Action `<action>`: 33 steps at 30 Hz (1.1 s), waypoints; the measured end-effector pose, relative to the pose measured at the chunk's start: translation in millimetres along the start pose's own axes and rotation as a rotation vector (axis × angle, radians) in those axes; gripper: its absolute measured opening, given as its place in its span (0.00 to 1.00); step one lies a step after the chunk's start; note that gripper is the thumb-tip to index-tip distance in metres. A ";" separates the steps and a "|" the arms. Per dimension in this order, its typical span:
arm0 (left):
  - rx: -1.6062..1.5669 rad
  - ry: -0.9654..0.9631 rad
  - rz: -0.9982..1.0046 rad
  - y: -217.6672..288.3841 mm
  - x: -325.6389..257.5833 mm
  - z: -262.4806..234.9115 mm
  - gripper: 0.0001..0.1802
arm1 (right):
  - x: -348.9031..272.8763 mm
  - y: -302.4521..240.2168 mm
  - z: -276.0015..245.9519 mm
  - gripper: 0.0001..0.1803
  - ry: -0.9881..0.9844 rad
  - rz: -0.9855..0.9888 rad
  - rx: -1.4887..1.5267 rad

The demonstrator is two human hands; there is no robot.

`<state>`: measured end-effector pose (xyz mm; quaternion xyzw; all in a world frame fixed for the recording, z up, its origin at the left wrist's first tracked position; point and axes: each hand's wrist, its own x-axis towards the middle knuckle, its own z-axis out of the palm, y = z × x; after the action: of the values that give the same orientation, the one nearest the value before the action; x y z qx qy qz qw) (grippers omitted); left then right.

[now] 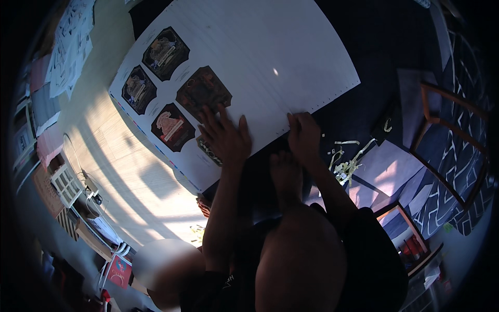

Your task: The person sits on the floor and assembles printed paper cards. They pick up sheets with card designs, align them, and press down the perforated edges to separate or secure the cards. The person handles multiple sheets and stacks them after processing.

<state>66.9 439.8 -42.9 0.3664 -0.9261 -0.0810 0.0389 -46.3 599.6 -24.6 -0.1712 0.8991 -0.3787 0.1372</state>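
A large white printed sheet (275, 36) lies on a dark surface in front of me. Several dark, shield-shaped printed labels are on its left part, among them a reddish label (173, 128) and a brownish label (204, 92). My left hand (226, 136) rests flat on the sheet with fingers spread, partly covering the lower labels. At the sheet's near edge, my right hand (304, 134) is closed, its fingertips on the paper. Whatever it holds, if anything, is hidden. A faint line runs up the sheet from those fingertips.
My bare foot (286, 174) and bent knee are close between my forearms. Thin paper offcuts (347, 165) lie right of my right arm, near loose flat sheets (382, 169). A wooden frame (429, 119) stands far right. Sunlit wooden floor (117, 156) and a cable are left.
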 end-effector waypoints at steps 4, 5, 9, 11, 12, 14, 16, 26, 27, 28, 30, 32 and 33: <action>0.013 -0.049 -0.011 1.0 -0.4 -3.4 0.38 | 0.0 2.0 -1.8 0.09 -0.042 -0.016 -0.011; 0.012 -0.052 -0.009 2.8 -1.7 -2.3 0.39 | 0.8 1.2 -2.0 0.09 -0.033 -0.018 -0.007; -0.015 -0.039 -0.023 1.0 -0.3 -1.0 0.39 | 3.9 1.5 -0.1 0.08 -0.030 -0.049 -0.011; -0.014 -0.042 -0.028 0.4 0.3 -1.8 0.39 | 5.4 1.8 -0.3 0.08 -0.047 -0.056 -0.018; -0.008 -0.049 -0.028 1.6 -0.4 -2.5 0.39 | 5.9 0.7 -2.0 0.08 -0.057 -0.049 -0.018; -0.005 -0.049 -0.025 2.6 -0.3 -3.3 0.38 | 6.8 2.0 -2.3 0.08 -0.055 -0.059 -0.017; -0.011 -0.038 -0.018 2.7 0.2 -4.0 0.38 | 6.5 5.2 -0.3 0.09 -0.032 -0.091 -0.015; 0.003 -0.036 -0.008 6.0 -0.1 -4.8 0.38 | 5.6 6.6 -5.7 0.11 -0.057 -0.075 -0.025; 0.007 -0.031 -0.010 3.3 -0.9 -2.8 0.38 | 6.8 4.7 -11.8 0.11 -0.090 -0.075 -0.043; 0.011 -0.027 -0.011 1.2 -1.6 -0.8 0.39 | 7.4 4.4 -18.7 0.12 -0.124 -0.074 -0.061; 0.022 -0.028 -0.018 -1.1 -1.2 -1.6 0.38 | 4.6 7.8 -31.9 0.11 -0.077 -0.049 -0.160; 0.027 -0.024 -0.018 0.6 -0.6 -2.2 0.38 | 1.4 11.8 -41.5 0.11 -0.052 -0.015 -0.146; 0.026 -0.019 -0.015 1.6 -0.1 -2.4 0.38 | 0.1 14.1 -45.4 0.11 -0.050 0.006 -0.082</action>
<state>66.3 440.8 -40.3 0.3731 -0.9246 -0.0726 0.0248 -66.4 637.6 -4.2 -0.1832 0.9107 -0.3368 0.1536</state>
